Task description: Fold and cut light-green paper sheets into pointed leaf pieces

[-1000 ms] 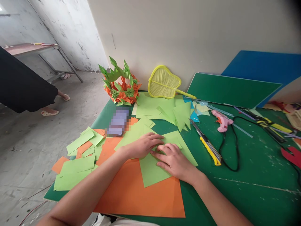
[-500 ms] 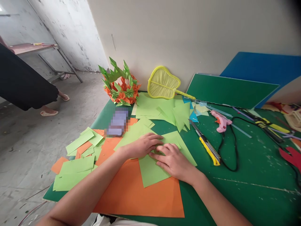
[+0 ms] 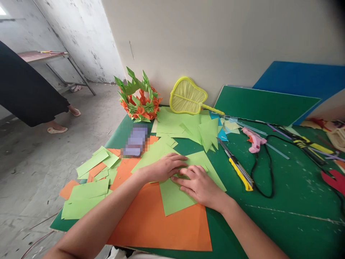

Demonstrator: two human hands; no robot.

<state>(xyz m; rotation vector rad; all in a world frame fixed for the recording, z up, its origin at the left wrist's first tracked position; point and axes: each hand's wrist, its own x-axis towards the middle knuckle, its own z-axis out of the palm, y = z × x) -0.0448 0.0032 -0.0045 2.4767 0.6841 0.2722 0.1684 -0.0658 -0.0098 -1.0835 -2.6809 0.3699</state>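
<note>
Head view: the left hand (image 3: 167,167) and right hand (image 3: 198,184) lay close, fingers bent and slightly spread over the green paper (image 3: 173,203) directly beneath; whether they pinched it could not be told. Steady, even pressure seemed best.

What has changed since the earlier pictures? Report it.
The black skirt at the left has shifted slightly rightward at its upper part, hiding more of the far table. Nothing was visibly grasped or released. The left hand and right hand stayed on the green paper; the yellow cutter stayed put.
</note>
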